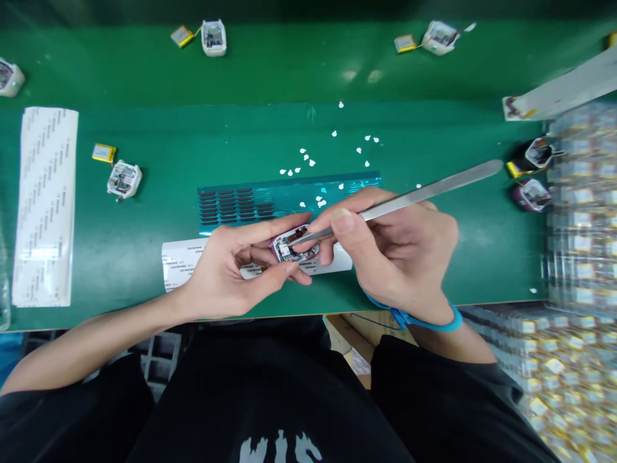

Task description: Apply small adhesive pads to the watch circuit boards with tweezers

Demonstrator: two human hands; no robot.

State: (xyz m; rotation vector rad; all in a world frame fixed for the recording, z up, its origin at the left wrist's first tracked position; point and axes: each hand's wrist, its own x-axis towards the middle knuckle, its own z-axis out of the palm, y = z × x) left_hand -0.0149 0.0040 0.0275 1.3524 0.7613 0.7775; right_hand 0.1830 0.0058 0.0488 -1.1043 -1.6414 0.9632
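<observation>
My left hand [245,267] grips a small purple-edged device [284,248] between thumb and fingers, its open side with circuit parts facing up. In my right hand [395,251] are metal tweezers [414,194], held like a pen, with the tips inside the device. A blue band is round my right wrist. Beneath my hands lies a white printed strip [183,257], and just behind it a teal sheet [289,191] with rows of dark pieces. Small white stickers [309,159] are scattered behind and on that sheet.
White open devices [124,179] with batteries stand at the left and along the back [213,38]. White printed sheets [45,206] lie at far left. Two darker devices [531,195] sit at the right beside stacked clear trays [583,206]. The green table's front edge runs below my hands.
</observation>
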